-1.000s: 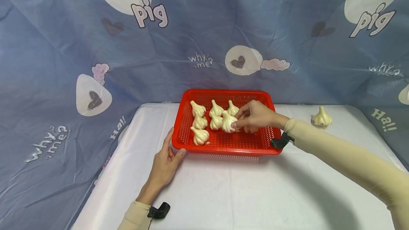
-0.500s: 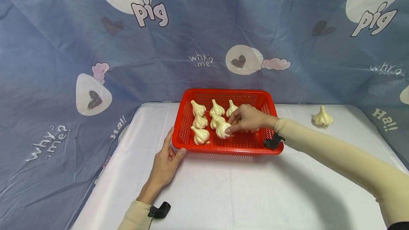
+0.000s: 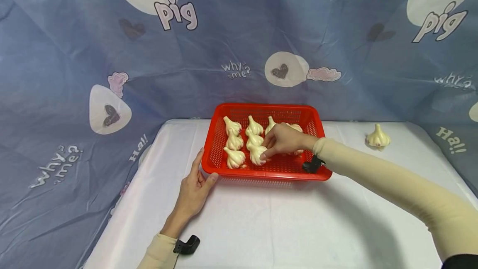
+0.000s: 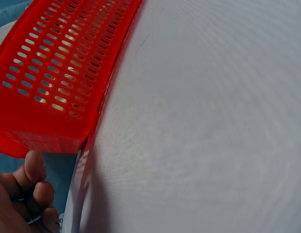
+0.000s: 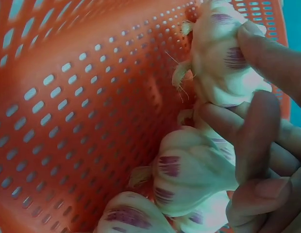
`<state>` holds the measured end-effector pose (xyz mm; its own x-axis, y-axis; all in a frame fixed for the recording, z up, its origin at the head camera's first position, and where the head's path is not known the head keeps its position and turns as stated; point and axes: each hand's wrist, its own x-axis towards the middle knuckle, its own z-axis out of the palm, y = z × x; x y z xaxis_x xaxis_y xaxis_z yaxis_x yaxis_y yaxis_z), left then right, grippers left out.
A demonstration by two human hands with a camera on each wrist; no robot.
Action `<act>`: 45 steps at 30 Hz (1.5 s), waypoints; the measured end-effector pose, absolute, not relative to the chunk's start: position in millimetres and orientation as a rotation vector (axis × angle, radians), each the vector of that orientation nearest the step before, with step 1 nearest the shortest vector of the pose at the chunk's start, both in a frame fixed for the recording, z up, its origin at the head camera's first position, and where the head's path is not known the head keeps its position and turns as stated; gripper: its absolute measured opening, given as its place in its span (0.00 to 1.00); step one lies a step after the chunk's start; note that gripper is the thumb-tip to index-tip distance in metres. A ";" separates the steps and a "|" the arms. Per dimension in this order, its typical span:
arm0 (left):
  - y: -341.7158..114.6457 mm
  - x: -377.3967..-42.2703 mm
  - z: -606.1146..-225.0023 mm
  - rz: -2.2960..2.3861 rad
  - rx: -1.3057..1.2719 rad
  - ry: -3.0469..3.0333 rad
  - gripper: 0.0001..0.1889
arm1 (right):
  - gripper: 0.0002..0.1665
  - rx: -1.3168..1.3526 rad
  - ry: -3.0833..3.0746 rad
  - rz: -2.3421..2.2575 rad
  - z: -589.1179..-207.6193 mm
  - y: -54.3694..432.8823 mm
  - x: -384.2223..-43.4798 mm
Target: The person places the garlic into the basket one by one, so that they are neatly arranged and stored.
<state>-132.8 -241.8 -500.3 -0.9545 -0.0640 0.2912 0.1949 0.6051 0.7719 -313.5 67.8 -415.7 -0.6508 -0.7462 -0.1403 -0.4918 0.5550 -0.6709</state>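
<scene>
A red plastic basket (image 3: 269, 174) with slotted walls holds several pale garlic bulbs in rows. My right hand (image 3: 286, 138) reaches into it and pinches a garlic bulb (image 3: 257, 156) between thumb and fingers, low in the middle row near the front wall. In the right wrist view, purple streaks mark this garlic bulb (image 5: 221, 60), and other bulbs (image 5: 189, 172) lie below the fingers. My left hand (image 3: 192, 194) rests at the basket's front left corner, thumb along the front and index finger along the left side. Its other fingers bend loosely in the left wrist view, close beneath the basket corner (image 4: 39, 121).
One more garlic bulb (image 3: 378, 137) stands on the white tablecloth (image 3: 284, 223) to the right of the basket. A blue printed curtain (image 3: 209, 32) hangs right behind the table and down its sides. Each wrist carries a small black camera.
My right hand has brought its garlic bulb left and down, from above the basket's middle to the front of the middle row. The left hand stays at the corner.
</scene>
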 end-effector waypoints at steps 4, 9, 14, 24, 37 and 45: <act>-242.2 -133.3 -500.4 -1.273 -0.106 -2.544 0.46 | 0.22 -1.028 2.390 -0.826 -418.0 65.0 -313.6; -241.5 -133.3 -499.6 -1.273 -0.099 -2.547 0.47 | 0.21 -1.072 2.409 -0.809 -422.8 62.5 -313.6; -241.5 -132.5 -499.9 -1.264 -0.104 -2.537 0.47 | 0.20 -1.100 2.403 -0.800 -430.6 61.4 -314.3; -241.0 -132.2 -499.2 -1.251 -0.107 -2.528 0.46 | 0.22 -1.147 2.437 -0.776 -431.5 62.6 -313.8; -240.7 -132.1 -501.4 -1.263 -0.103 -2.529 0.46 | 0.21 -1.210 2.463 -0.722 -436.5 62.7 -314.3; -240.3 -132.8 -501.0 -1.262 -0.103 -2.529 0.46 | 0.24 -1.201 2.455 -0.725 -436.1 64.1 -315.6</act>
<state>-132.8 -240.3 -501.0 -0.9486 -0.0741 0.3075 0.2011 0.6091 0.7672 -315.6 64.1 -436.1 -0.5987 -0.7990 -0.0559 -0.6405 0.5195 -0.5656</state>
